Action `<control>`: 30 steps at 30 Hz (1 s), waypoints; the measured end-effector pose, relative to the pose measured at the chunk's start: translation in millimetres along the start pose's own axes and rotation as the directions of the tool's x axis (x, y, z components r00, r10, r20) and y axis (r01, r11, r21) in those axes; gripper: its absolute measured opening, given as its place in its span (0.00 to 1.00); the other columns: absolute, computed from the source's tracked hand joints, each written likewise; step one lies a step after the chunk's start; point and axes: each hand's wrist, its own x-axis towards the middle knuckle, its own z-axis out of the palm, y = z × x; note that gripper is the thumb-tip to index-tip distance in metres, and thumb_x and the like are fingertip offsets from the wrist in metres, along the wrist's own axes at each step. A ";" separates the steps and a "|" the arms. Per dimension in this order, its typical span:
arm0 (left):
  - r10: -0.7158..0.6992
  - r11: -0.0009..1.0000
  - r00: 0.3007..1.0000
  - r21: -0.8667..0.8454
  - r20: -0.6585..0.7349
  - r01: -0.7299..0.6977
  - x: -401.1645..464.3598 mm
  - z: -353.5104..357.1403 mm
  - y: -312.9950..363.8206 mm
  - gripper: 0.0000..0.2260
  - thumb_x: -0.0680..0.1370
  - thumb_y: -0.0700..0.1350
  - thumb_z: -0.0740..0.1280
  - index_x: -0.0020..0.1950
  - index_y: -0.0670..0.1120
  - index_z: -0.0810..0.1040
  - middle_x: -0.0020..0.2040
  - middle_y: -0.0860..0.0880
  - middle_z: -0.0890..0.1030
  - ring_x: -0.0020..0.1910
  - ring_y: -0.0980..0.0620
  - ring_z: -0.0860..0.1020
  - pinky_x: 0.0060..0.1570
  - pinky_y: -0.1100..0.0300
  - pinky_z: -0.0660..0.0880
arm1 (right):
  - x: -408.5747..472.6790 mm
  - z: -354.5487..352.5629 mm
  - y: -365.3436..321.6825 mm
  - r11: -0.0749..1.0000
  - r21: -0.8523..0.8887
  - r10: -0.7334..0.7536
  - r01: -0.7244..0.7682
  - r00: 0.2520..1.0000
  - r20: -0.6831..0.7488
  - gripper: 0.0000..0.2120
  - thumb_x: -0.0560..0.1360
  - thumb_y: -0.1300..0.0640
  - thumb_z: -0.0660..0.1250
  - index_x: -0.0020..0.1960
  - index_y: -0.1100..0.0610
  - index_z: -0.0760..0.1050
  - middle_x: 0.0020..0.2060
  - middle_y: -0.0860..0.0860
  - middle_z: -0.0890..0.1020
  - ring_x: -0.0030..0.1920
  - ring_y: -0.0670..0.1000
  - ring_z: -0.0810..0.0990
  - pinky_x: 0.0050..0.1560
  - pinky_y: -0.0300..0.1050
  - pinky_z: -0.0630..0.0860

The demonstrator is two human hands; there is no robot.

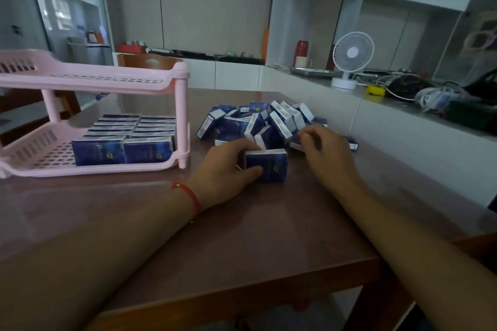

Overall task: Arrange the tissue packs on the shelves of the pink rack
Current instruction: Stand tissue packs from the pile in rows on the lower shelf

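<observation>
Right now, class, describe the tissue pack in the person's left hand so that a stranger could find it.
On the brown table, right of the pink rack, lies a jumbled pile of blue packs. At its near edge, one tissue pack stands upright, apart from the heap, gripped by the left hand.

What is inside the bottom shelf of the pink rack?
The lower shelf of the pink plastic rack holds two neat rows of dark blue tissue packs standing upright on its right side. Only the front packs show fully; those behind show just their tops.
</observation>
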 end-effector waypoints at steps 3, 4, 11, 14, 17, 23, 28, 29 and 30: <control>-0.034 0.999 0.999 -0.040 0.004 0.034 -0.3 -0.2 -1.2 0.16 0.74 0.49 0.73 0.61 0.52 0.79 0.54 0.54 0.83 0.50 0.56 0.81 0.56 0.55 0.78 | 11.0 -4.4 27.3 0.943 -0.308 0.134 -0.125 0.991 0.008 0.18 0.75 0.58 0.67 0.65 0.54 0.77 0.62 0.56 0.80 0.62 0.57 0.77 0.62 0.52 0.73; -0.036 0.998 0.999 -0.048 0.006 0.037 -0.5 -0.1 -0.6 0.16 0.74 0.49 0.73 0.62 0.52 0.79 0.54 0.54 0.83 0.50 0.56 0.81 0.56 0.55 0.78 | 12.0 -3.4 31.8 0.929 -0.352 0.151 -0.117 0.986 0.070 0.21 0.75 0.56 0.69 0.68 0.54 0.75 0.65 0.56 0.78 0.66 0.59 0.75 0.64 0.54 0.71; -0.036 0.999 0.999 -0.039 -0.026 0.034 -7.1 -3.0 3.1 0.15 0.75 0.47 0.73 0.60 0.52 0.79 0.52 0.55 0.82 0.46 0.59 0.79 0.50 0.67 0.75 | 10.7 -0.9 26.9 0.913 -0.383 0.202 -0.142 0.972 0.122 0.16 0.77 0.52 0.70 0.63 0.53 0.77 0.64 0.55 0.78 0.63 0.57 0.76 0.50 0.44 0.65; -0.057 0.998 0.995 -0.013 -0.076 0.056 -11.7 -4.9 3.4 0.15 0.75 0.47 0.73 0.61 0.52 0.78 0.51 0.56 0.81 0.44 0.60 0.77 0.45 0.72 0.71 | 7.7 -3.4 25.0 0.909 -0.385 0.192 -0.162 0.981 0.040 0.11 0.81 0.54 0.59 0.57 0.56 0.78 0.58 0.59 0.81 0.57 0.61 0.78 0.47 0.48 0.65; -0.104 0.994 0.989 0.016 -0.103 0.106 -15.8 -6.6 2.5 0.17 0.75 0.48 0.73 0.63 0.52 0.78 0.52 0.55 0.81 0.44 0.57 0.77 0.47 0.67 0.70 | 3.0 -12.4 20.7 0.956 -0.215 0.189 -0.201 0.979 -0.077 0.14 0.84 0.54 0.52 0.47 0.59 0.72 0.45 0.58 0.78 0.47 0.60 0.77 0.44 0.47 0.65; -0.141 0.990 0.986 -0.024 -0.093 0.139 -18.7 -9.9 3.1 0.17 0.75 0.46 0.73 0.63 0.51 0.79 0.48 0.57 0.79 0.39 0.61 0.74 0.47 0.69 0.69 | -17.0 -13.9 -19.4 0.981 0.181 -0.070 0.074 0.997 -0.025 0.18 0.82 0.53 0.55 0.33 0.54 0.65 0.29 0.50 0.71 0.30 0.44 0.68 0.31 0.37 0.65; -0.144 0.978 0.988 -0.146 0.056 0.151 -16.9 -11.6 -0.3 0.23 0.68 0.40 0.74 0.63 0.52 0.77 0.46 0.59 0.79 0.39 0.62 0.77 0.47 0.65 0.76 | -23.8 0.1 -30.0 0.966 0.058 -0.259 0.253 0.931 0.256 0.16 0.83 0.48 0.53 0.39 0.50 0.68 0.29 0.48 0.73 0.30 0.46 0.73 0.33 0.40 0.71; -0.146 0.972 0.986 -0.176 0.084 0.158 -16.7 -11.0 -0.3 0.25 0.67 0.42 0.75 0.63 0.53 0.77 0.47 0.58 0.80 0.40 0.60 0.78 0.48 0.60 0.78 | -23.5 1.1 -30.9 0.963 0.019 -0.263 0.269 0.922 0.283 0.15 0.84 0.49 0.54 0.41 0.51 0.69 0.30 0.48 0.74 0.30 0.46 0.74 0.36 0.46 0.71; -0.150 0.965 0.983 -0.201 0.102 0.169 -16.6 -9.8 -0.5 0.26 0.66 0.46 0.77 0.62 0.53 0.76 0.49 0.57 0.81 0.42 0.58 0.79 0.49 0.58 0.79 | -23.4 1.4 -33.1 0.961 -0.019 -0.258 0.276 0.918 0.303 0.14 0.84 0.49 0.54 0.43 0.52 0.70 0.31 0.48 0.75 0.32 0.49 0.75 0.38 0.49 0.71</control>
